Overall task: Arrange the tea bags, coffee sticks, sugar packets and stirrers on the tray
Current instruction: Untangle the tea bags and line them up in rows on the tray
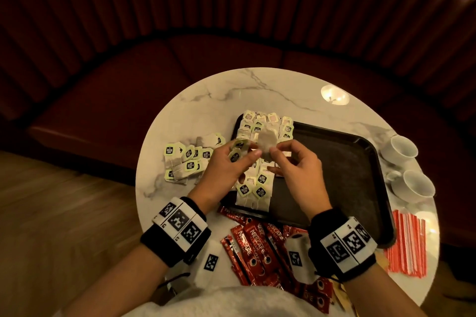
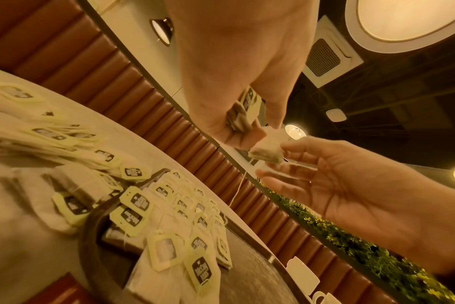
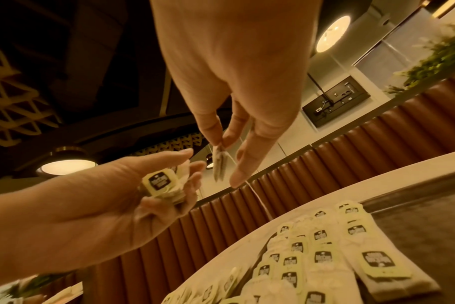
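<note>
Bag held between hands, above tray rows

Right hand (image 1: 296, 165) pinches one bag (image 1: 267, 140), string dangling; left hand (image 1: 226, 162) grips a small stack (image 1: 238, 149) just beside; tray (image 1: 342, 162) lies directly below, rows running away from wrists; right hand nearer free space.

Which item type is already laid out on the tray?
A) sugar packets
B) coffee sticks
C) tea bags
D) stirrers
C: only tea bags lie in rows on the tray's left part; the coffee sticks and stirrers sit off it on the table.
</note>
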Demonstrator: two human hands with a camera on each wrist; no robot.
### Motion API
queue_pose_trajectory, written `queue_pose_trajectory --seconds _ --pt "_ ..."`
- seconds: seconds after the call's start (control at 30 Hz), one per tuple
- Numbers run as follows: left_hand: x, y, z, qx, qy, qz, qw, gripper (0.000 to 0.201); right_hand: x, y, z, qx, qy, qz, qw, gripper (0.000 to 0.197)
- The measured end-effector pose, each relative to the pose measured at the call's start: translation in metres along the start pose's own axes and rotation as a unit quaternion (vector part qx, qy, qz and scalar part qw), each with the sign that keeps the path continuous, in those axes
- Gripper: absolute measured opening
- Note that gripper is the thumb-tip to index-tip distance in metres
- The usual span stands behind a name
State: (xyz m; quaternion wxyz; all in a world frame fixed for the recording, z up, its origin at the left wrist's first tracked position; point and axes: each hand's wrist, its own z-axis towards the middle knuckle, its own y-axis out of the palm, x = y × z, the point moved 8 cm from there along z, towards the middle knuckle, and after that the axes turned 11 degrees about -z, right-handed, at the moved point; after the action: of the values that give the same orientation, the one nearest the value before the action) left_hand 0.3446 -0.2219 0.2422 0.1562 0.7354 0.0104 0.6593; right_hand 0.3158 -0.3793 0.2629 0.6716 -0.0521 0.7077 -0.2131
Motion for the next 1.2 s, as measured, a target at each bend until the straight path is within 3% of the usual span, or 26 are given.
queue_pose_trajectory --seconds 0.23,0.4,0.6,0.73,1.03,1.2 --pt "0.005 0.001 0.000 0.002 0.004 -0.034 0.999 0.003 -0.019 0.012 -0.012 -0.058 -0.081 -0.029 0.995 0.012" --pt "0.001 -0.012 0.002 0.048 -0.015 -0.072 0.996 0.006 -0.001 -0.002 -0.004 -0.027 -0.016 0.046 0.998 0.015" --pt "0.004 -0.006 0.002 0.034 -0.016 -0.059 0.998 0.011 0.000 0.012 -0.008 -0.110 0.014 0.102 0.989 0.020" --pt "0.002 -0.004 0.001 0.031 -0.018 -0.085 0.996 0.009 0.005 0.012 -0.007 -0.090 0.027 0.159 0.983 0.012" --pt "0.000 -0.007 0.003 0.034 -0.019 -0.103 0.994 0.006 0.006 0.003 -0.004 -0.032 0.025 0.172 0.984 0.012" --pt "-0.001 -0.006 0.002 0.029 -0.025 -0.088 0.995 0.009 0.009 0.004 -0.002 -0.062 0.051 0.162 0.984 0.034"
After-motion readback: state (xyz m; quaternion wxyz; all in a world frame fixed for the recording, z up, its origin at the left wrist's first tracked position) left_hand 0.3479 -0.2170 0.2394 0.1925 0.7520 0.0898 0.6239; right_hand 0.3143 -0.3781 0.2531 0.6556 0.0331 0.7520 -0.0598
